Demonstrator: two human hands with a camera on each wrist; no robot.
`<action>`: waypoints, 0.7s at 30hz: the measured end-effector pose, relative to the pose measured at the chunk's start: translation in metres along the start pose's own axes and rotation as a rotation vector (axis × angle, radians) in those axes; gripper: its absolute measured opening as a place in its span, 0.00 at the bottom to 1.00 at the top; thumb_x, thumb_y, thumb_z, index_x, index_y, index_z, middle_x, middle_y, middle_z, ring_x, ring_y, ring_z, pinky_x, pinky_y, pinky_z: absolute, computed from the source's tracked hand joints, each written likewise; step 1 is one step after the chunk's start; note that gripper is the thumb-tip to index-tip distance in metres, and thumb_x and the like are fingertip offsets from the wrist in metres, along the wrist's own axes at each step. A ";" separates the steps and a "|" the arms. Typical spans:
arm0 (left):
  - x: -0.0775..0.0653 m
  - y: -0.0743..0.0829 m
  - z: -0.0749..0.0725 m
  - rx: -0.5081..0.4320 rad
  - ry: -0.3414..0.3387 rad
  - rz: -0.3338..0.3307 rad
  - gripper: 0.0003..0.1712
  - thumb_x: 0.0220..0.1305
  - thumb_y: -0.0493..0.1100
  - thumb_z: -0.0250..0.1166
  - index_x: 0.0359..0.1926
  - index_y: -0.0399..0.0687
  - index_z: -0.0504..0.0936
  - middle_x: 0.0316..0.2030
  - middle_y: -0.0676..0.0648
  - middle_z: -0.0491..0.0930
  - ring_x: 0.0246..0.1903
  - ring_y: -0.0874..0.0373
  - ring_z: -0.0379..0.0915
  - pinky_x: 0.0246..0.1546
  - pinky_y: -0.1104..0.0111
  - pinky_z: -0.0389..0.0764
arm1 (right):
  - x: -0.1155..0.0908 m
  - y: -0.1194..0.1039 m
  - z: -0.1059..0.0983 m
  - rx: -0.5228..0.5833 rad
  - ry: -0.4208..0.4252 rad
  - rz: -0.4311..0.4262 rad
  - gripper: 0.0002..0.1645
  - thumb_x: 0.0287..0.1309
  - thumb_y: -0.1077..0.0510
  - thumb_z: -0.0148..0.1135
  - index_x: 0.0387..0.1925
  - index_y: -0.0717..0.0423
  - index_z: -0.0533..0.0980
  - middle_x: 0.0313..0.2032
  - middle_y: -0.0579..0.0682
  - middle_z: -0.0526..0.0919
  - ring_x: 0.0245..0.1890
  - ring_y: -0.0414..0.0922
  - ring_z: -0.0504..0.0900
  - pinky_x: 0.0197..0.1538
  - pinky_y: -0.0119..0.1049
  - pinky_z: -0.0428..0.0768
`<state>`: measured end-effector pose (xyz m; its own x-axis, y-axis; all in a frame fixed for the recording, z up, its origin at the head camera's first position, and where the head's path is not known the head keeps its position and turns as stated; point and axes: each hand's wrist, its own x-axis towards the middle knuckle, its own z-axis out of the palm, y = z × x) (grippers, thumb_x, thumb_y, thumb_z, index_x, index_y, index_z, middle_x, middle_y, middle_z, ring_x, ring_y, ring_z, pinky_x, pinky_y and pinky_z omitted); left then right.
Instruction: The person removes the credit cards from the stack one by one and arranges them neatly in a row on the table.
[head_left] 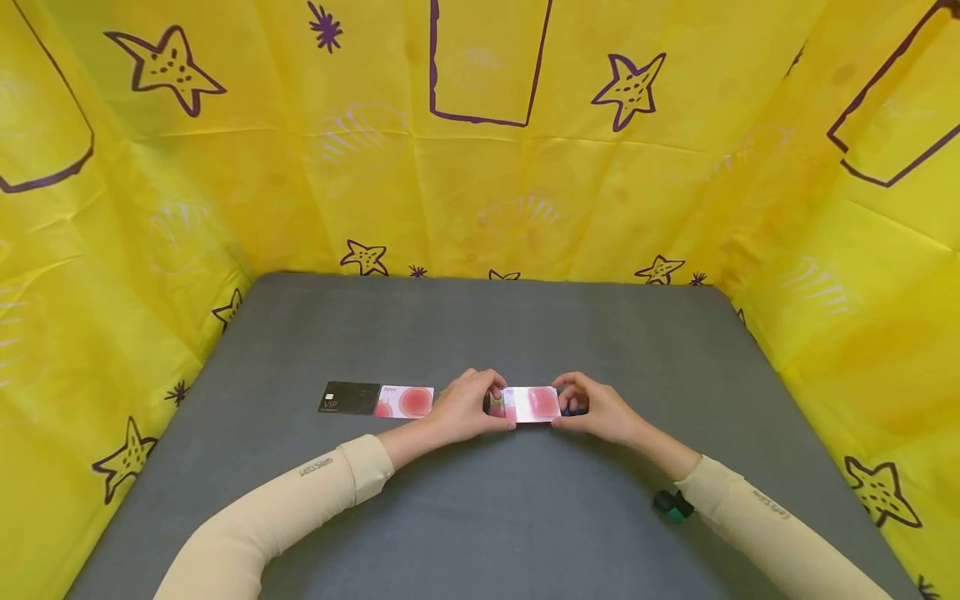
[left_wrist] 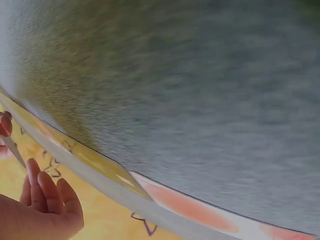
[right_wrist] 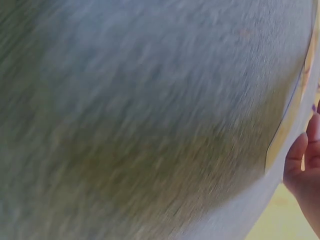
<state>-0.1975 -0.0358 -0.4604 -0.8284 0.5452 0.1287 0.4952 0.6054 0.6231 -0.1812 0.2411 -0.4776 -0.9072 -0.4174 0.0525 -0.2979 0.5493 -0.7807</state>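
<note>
My left hand (head_left: 467, 408) and right hand (head_left: 603, 410) hold a pink and white card (head_left: 534, 404) between them, each pinching one short end with thumb and fingers. Left of the hands a black card (head_left: 348, 397) lettered VIP lies beside a white card with red circles (head_left: 405, 402). A yellow card (left_wrist: 107, 165) adjoins that one in the left wrist view; in the head view my left hand mostly hides it. Darker patches of another card show behind the held card at its ends. My right hand (right_wrist: 306, 162) also appears at the edge of the right wrist view.
The cards lie in a row on a grey cloth-covered table (head_left: 495, 517). Yellow curtains (head_left: 480, 192) printed with starfish enclose its back and sides. A black and green strap piece (head_left: 673, 506) hangs at my right wrist.
</note>
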 end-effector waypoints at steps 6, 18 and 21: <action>0.009 0.010 0.008 0.064 0.001 0.032 0.28 0.43 0.55 0.79 0.43 0.49 0.80 0.35 0.53 0.77 0.35 0.60 0.66 0.34 0.68 0.68 | -0.004 0.009 -0.012 0.004 -0.018 0.007 0.33 0.46 0.52 0.78 0.52 0.51 0.73 0.32 0.43 0.81 0.34 0.44 0.75 0.39 0.33 0.74; 0.031 0.031 0.028 0.079 -0.055 0.008 0.29 0.45 0.59 0.77 0.44 0.50 0.79 0.37 0.53 0.79 0.39 0.59 0.66 0.40 0.66 0.69 | -0.019 0.023 -0.039 0.005 -0.043 0.033 0.31 0.46 0.64 0.77 0.52 0.61 0.72 0.33 0.59 0.79 0.35 0.57 0.74 0.37 0.39 0.73; 0.037 0.038 0.032 0.090 -0.058 0.001 0.29 0.45 0.59 0.77 0.44 0.51 0.80 0.37 0.53 0.79 0.39 0.59 0.66 0.41 0.66 0.69 | -0.022 0.029 -0.047 0.016 -0.046 0.034 0.30 0.46 0.60 0.78 0.51 0.57 0.73 0.33 0.56 0.78 0.35 0.53 0.74 0.37 0.35 0.72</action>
<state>-0.2006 0.0258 -0.4572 -0.8125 0.5771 0.0832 0.5200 0.6526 0.5511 -0.1838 0.3008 -0.4722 -0.9019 -0.4320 -0.0029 -0.2621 0.5525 -0.7912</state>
